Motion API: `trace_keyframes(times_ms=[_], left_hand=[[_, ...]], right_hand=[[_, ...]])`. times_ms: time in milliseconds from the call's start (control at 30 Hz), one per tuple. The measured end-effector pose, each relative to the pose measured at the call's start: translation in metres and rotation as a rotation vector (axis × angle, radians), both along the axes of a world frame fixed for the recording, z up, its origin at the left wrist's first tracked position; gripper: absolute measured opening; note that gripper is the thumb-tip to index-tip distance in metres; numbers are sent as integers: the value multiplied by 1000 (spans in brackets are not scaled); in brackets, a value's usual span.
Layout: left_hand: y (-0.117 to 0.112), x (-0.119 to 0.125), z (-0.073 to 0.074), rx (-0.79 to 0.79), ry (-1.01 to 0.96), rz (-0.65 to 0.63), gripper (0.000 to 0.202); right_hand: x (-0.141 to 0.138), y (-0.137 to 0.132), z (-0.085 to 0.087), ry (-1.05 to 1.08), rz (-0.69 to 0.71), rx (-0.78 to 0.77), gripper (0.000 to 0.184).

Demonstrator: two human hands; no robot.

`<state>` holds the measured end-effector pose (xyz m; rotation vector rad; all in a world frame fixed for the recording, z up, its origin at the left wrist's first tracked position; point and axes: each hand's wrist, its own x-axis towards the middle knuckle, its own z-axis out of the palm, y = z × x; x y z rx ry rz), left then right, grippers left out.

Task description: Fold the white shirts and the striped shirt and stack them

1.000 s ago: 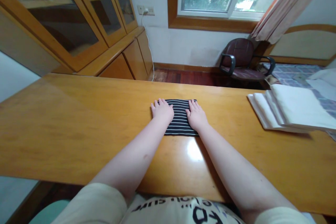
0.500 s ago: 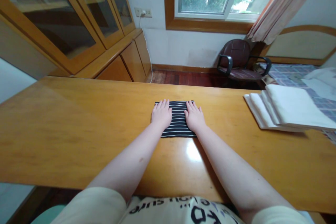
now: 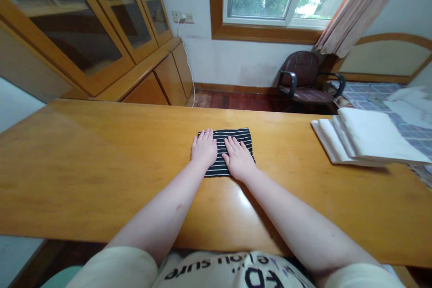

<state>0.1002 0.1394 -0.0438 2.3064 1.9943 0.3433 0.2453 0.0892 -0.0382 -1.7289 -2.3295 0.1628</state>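
A black cloth with thin white stripes (image 3: 221, 162) lies flat as a small rectangle on the wooden table. My left hand (image 3: 204, 147) rests palm down over its left edge, fingers stretched toward the far side. Lying flat on the right half of the cloth is my right hand (image 3: 239, 158), its fingers extended and slightly spread. The cloth's far right corner shows bare beyond the right fingertips. Parts of the cloth under both palms are hidden.
The table (image 3: 111, 166) spans the view. A stack of folded white cloths (image 3: 374, 137) sits at its right end. Past the far edge are a brown armchair (image 3: 302, 76), a glass-door cabinet (image 3: 135, 60) and a bed (image 3: 371, 92) with a checked cover.
My right hand has slid left and slightly nearer to me, from the cloth's right edge onto its middle-right part. My left hand stays in place on the left edge.
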Motion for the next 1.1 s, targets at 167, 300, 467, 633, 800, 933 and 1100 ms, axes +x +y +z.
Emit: trace_keyframes(times_ms=[167,300,467,633,800,933,1100], left_hand=[[0,-2,5,-21,-10,23,53],[-10,17,16,80,54,-43,54],[-39,47,13,26,41,-336,53],[-50,24,2,-20,47,-275,57],[-48,-14,2,-79,36,-146,59],[-54,-31,2,-121,-7,-73,58],[-59,-35,-3,-110,-67,9,60]], right_hand=[[29,-3,-6,-17,-51,-70,60],[34,-5,-6,-16,-90,-78,61],[32,-6,-7,-15,-98,-82,59],[34,-7,-9,-3,-99,-66,61],[33,-7,-10,9,-123,-61,64],[33,-9,-10,16,-178,-76,67],[35,-10,-12,31,-200,-88,69]])
